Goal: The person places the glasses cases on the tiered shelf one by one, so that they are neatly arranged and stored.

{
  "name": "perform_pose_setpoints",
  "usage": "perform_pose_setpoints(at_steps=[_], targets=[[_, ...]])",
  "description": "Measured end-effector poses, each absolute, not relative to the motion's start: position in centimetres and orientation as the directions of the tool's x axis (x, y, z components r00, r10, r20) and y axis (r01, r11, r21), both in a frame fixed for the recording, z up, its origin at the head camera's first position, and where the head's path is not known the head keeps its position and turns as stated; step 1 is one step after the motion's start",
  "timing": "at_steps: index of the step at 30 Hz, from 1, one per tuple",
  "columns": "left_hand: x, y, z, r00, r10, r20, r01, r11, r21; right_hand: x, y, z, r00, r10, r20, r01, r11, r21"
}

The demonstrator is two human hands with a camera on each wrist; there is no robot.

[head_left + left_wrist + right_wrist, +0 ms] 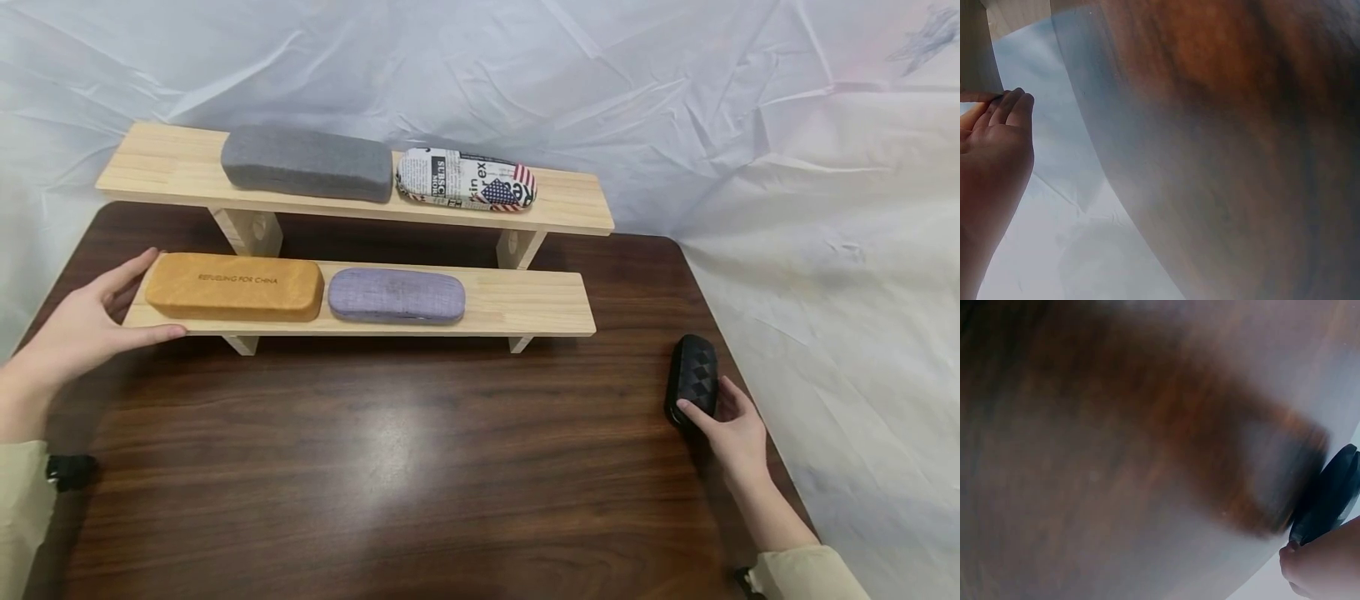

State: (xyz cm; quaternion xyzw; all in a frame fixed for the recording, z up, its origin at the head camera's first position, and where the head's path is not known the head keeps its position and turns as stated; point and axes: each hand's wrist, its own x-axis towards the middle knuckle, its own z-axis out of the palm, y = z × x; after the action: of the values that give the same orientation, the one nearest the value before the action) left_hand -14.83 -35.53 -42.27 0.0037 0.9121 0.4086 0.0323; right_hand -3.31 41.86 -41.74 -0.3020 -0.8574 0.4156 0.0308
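Observation:
At the left, my left hand (82, 321) grips the end of the lower board of a two-tier wooden shelf (525, 302), thumb along the front edge and fingers at the back corner. Right beside it on that board lies a mustard-yellow glasses case (235, 287) with printed lettering. In the left wrist view the fingers (1013, 112) reach the wood's edge. By the table's right edge, my right hand (738, 437) holds a black glasses case (693, 379) with a diamond pattern, thumb over its near end. The right wrist view shows the case (1322, 500) side-on above the thumb.
A purple glasses case (396, 296) lies to the right of the yellow one. On the upper board sit a grey glasses case (307, 162) and a newspaper-print glasses case (467, 179). The shelf stands at the back of a dark wooden table (390, 467), before white sheeting (825, 250).

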Motion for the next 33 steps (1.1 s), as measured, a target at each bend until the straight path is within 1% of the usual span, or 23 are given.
perform_pose_setpoints(at_steps=[6, 16, 21, 25, 30, 33], targets=[[-14.9, -35.5, -42.2, -0.998, 0.03, -0.052, -0.017, 0.684, 0.729, -3.8, 42.0, -42.0, -0.821, 0.533, -0.206, 0.503, 0.503, -0.703], [-14.8, -35.5, -42.2, -0.998, 0.037, -0.05, -0.012, 0.674, 0.739, -4.5, 42.3, -42.6, -0.868, 0.489, -0.092, 0.435, 0.657, -0.616], [-14.8, -35.6, -42.4, -0.998, 0.034, -0.053, -0.017, 0.668, 0.744, -4.8, 42.3, -42.2, -0.881, 0.47, -0.058, 0.409, 0.694, -0.593], [-14.8, -35.7, -42.4, -0.998, 0.03, -0.048, -0.015, 0.674, 0.739, -4.9, 42.1, -41.5, -0.899, 0.433, -0.061, 0.382, 0.711, -0.59], [-14.8, -35.6, -42.4, -0.998, 0.028, -0.048, -0.016, 0.678, 0.735, -4.8, 41.4, -40.2, -0.945, 0.328, -0.002, 0.269, 0.771, -0.577], [-14.8, -35.5, -42.4, -0.998, 0.026, -0.052, -0.021, 0.671, 0.741, -4.9, 40.9, -39.3, -0.967, 0.252, 0.042, 0.178, 0.781, -0.598]])
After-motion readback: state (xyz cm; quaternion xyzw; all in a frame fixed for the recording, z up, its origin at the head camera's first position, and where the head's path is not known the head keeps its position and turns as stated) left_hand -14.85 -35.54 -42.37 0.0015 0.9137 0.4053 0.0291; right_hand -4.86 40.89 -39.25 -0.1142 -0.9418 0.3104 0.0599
